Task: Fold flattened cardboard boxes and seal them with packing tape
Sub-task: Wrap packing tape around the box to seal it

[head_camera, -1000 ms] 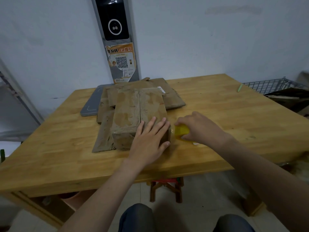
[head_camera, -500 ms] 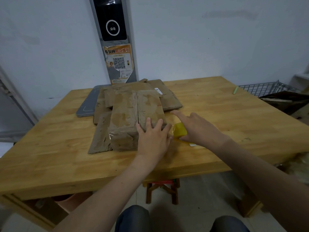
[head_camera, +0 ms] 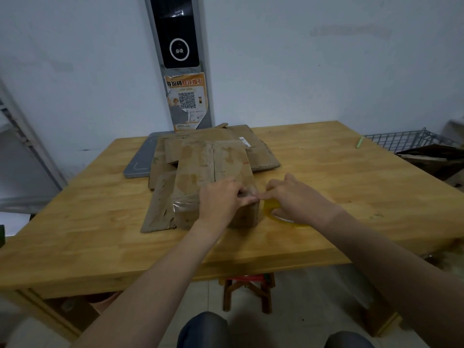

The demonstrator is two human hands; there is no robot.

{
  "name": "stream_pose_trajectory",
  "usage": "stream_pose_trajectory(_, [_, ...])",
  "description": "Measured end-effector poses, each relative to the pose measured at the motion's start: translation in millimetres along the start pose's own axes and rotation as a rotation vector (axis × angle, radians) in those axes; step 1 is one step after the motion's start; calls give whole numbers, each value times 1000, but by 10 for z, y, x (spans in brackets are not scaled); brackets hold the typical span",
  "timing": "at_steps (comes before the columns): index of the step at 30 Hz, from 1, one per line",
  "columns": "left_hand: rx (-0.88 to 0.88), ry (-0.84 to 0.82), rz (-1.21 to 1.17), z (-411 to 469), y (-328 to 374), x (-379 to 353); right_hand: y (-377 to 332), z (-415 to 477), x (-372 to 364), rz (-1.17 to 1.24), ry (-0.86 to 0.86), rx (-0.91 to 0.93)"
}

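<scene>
Pale wall at the back, wooden table (head_camera: 326,172) in front of me, and in the middle of it I see the folded box (head_camera: 200,172) lying on top of a spread of flat cardboard sheets (head_camera: 160,204). Left hand (head_camera: 221,199) is on the box's near right corner, fingers curled over the top edge and thumb against the side, gripping it. Right hand (head_camera: 296,197) sits just beside the box, curled over the yellowish tape roll (head_camera: 272,208) that rests on the table against the box's right side, its fingertips meeting the left thumb at that corner. I can't make out the tape end itself. A shiny clear strip already shows on the box's near face. Behind the sheets a grey board (head_camera: 140,162) pokes out to the left. On the wall, a black device (head_camera: 175,33) with an orange poster (head_camera: 187,96) below it. Far right, a green pen (head_camera: 359,141) near the table edge, a wire basket (head_camera: 401,139) beyond, and a stool (head_camera: 247,290) under the table.
</scene>
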State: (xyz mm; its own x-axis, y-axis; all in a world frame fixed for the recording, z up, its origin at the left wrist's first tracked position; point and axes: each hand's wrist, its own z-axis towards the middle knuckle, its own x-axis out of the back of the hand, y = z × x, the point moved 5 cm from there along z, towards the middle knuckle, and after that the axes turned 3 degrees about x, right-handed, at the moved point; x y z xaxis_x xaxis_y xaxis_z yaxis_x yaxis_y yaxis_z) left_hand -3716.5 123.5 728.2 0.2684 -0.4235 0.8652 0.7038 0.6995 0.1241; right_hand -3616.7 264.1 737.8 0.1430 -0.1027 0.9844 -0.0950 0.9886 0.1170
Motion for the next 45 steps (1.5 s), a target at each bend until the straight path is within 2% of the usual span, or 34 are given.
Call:
stream_pose_trajectory(6, [11, 24, -9, 26, 11, 58, -18, 38, 20, 18, -13, 8])
stream_pose_trajectory(13, [-85, -19, -14, 19, -67, 21, -30, 35, 10, 17, -33, -29])
stream_pose_trajectory(16, [-164, -89, -49, 50, -148, 33, -46, 36, 28, 14, -40, -54])
stream_pose_trajectory(20, [-227, -203, -231, 52, -345, 88, -83, 48, 58, 0, -46, -77])
stream_pose_trajectory(25, [-206, -283, -384, -34, -546, 167, -72, 22, 60, -3, -54, -101])
stream_pose_trajectory(30, [-144, -297, -310, -130, -901, 192, -43, 15, 23, 20, -66, -119])
stream_pose_trajectory(34, [-21, -277, -539, -228, -1148, 246, -55, 25, 12, 38, -65, -119])
stream_pose_trajectory(36, [23, -252, -579, -276, -1266, 302, -51, 24, 7, 43, -64, -117])
stream_pose_trajectory(41, [87, -339, -599, -321, -1493, 429, -54, 19, -15, 61, -68, -110])
stream_pose_trajectory(45, [52, -427, -531, -296, -1516, 496, -53, 43, -38, 66, -61, -104])
